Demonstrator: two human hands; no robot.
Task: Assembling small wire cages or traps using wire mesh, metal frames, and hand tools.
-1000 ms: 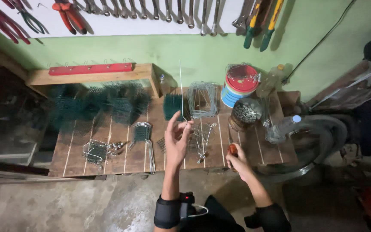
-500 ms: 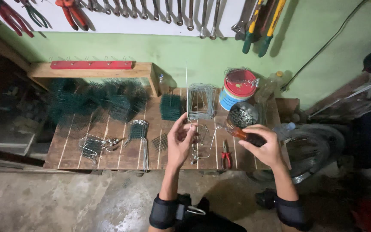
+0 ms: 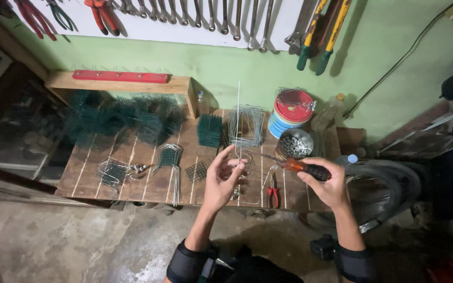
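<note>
Left hand (image 3: 222,177) rising palm-up from below, fingers curling inward, thumb and fingertips pinching together. Right hand (image 3: 327,182) closing in fist grip, knuckles up, wrist bending slightly inward. Both forearms reaching forward, wearing dark elbow-level bands.

The hanging metal wrenches (image 3: 213,13) and red-handled pliers (image 3: 100,13) on the white wall board are cut off by the top edge. The thin bent steel wire (image 3: 237,123) disappears into the left hand (image 3: 222,181), so its lower end cannot be seen. The right hand (image 3: 327,183) covers much of the black-and-orange screwdriver handle (image 3: 306,169). The contents of the round metal bowl (image 3: 295,144) are too small to identify. The person's torso leaves the bottom edge.
</note>
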